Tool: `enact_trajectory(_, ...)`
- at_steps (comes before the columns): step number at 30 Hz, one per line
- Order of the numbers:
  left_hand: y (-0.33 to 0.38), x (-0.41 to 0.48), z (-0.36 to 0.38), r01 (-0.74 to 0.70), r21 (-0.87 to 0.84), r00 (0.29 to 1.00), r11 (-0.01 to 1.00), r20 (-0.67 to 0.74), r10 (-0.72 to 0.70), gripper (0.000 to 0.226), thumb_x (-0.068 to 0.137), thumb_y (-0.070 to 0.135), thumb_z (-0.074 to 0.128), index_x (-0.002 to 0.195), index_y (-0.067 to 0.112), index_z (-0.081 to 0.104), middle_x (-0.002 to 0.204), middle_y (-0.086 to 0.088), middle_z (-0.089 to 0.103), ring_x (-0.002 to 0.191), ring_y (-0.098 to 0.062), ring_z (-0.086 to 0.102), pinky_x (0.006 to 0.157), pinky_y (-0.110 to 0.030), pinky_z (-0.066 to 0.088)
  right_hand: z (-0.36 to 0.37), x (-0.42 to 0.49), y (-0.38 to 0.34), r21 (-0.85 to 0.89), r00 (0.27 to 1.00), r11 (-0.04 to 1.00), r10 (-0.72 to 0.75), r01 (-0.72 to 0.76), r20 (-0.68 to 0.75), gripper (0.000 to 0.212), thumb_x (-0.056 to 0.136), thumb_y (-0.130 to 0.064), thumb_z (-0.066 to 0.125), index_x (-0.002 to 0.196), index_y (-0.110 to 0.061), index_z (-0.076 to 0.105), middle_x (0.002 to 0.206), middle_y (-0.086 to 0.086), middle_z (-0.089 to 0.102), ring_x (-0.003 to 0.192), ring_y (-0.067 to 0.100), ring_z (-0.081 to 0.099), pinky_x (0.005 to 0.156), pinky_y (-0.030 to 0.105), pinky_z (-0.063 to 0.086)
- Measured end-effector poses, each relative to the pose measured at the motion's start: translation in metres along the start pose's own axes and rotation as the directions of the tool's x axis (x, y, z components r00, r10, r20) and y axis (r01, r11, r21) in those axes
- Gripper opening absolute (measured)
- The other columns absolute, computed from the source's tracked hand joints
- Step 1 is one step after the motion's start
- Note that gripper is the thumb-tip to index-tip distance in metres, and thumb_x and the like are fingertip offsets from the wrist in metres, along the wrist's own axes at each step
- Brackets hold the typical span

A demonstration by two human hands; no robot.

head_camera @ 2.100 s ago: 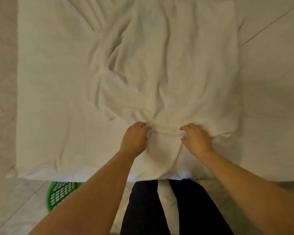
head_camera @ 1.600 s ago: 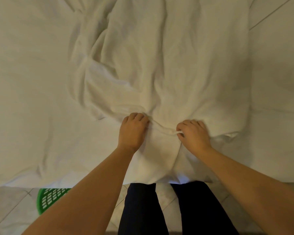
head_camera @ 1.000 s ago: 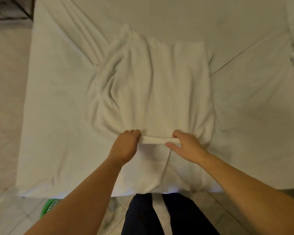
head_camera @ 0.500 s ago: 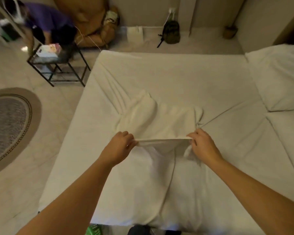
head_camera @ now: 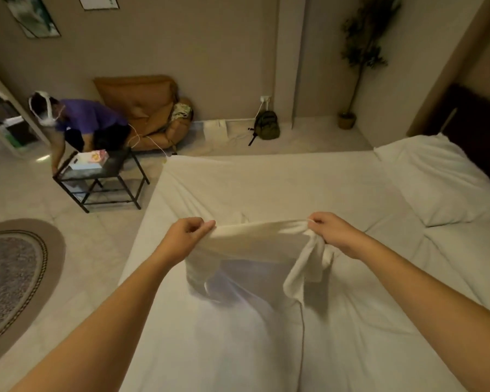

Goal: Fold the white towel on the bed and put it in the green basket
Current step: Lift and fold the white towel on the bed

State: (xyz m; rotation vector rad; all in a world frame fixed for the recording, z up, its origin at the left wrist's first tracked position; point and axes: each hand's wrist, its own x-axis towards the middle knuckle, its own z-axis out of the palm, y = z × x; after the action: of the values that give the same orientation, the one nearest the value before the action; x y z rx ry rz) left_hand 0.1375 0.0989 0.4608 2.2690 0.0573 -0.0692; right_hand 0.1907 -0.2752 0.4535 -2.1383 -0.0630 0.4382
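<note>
Bedroom, white bed (head_camera: 266, 188) fills view | white towel (head_camera: 255, 239) lifted above bed, top edge stretched between both grips, rest hanging | left hand (head_camera: 186, 236) pinching left corner | right hand (head_camera: 333, 232) pinching right corner

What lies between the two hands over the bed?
In the head view, the taut upper edge of the white towel spans from left hand to right hand; nothing else.
</note>
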Motion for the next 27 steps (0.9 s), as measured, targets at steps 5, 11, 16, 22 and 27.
enact_trajectory(5, -0.019, 0.008, -0.03, 0.026, 0.061, 0.984, 0.998, 0.172, -0.036, 0.074, 0.078, 0.076, 0.066, 0.065, 0.006, 0.05, 0.059, 0.002, 0.041, 0.056, -0.01, 0.042, 0.059, -0.029, 0.035, 0.003, 0.002, -0.013, 0.016, 0.998, 0.999, 0.038, -0.038, 0.041, 0.026, 0.104, -0.022, 0.047, 0.094, -0.012, 0.069, 0.091, 0.013, 0.067, 0.082, 0.019, 0.058, 0.073, 0.033, 0.042)
enact_trajectory(11, -0.071, -0.004, -0.007, 0.129, 0.161, 0.944, 0.979, 0.282, -0.171, 0.066, 0.07, 0.078, 0.072, 0.059, 0.02, 0.042, 0.054, 0.008, 0.036, 0.049, -0.007, 0.036, 0.053, -0.025, 0.03, 0.028, 0.006, 0.013, -0.296, 0.991, 0.954, 0.071, -0.035, 0.111, 0.026, 0.101, -0.021, 0.05, 0.085, -0.021, 0.07, 0.089, -0.002, 0.071, 0.084, 0.018, 0.065, 0.076, 0.036, 0.05)
enact_trajectory(16, -0.13, -0.023, 0.029, 0.241, 0.141, 0.905, 0.96, 0.324, -0.275, 0.065, 0.075, 0.071, 0.074, 0.057, 0.019, 0.038, 0.054, 0.008, 0.034, 0.05, -0.006, 0.034, 0.054, -0.025, 0.027, 0.032, 0.026, 0.071, -0.366, 0.972, 0.922, 0.185, -0.123, 0.141, 0.037, 0.096, -0.019, 0.051, 0.06, -0.021, 0.045, 0.063, -0.002, 0.045, 0.06, 0.018, 0.044, 0.064, 0.034, 0.035)
enact_trajectory(22, -0.159, -0.013, 0.056, 0.335, 0.062, 0.876, 0.94, 0.347, -0.335, 0.043, 0.089, 0.048, 0.072, 0.067, 0.014, 0.059, 0.058, 0.009, 0.054, 0.053, 0.0, 0.049, 0.052, -0.013, 0.036, 0.034, 0.049, 0.126, -0.183, 0.907, 0.915, 0.388, -0.358, 0.165, 0.027, 0.099, -0.013, 0.054, 0.08, 0.001, 0.066, 0.079, 0.007, 0.062, 0.075, 0.019, 0.059, 0.072, 0.036, 0.051)
enact_trajectory(27, -0.167, 0.018, 0.069, 0.397, -0.009, 0.884, 0.918, 0.272, -0.38, 0.037, 0.093, 0.038, 0.068, 0.077, 0.005, 0.067, 0.064, 0.008, 0.056, 0.064, -0.008, 0.05, 0.062, -0.025, 0.038, 0.035, 0.076, 0.13, 0.214, 0.826, 0.801, 0.519, -0.559, 0.217, 0.018, 0.102, -0.004, 0.051, 0.093, -0.001, 0.066, 0.093, 0.016, 0.066, 0.09, 0.025, 0.066, 0.079, 0.033, 0.06)
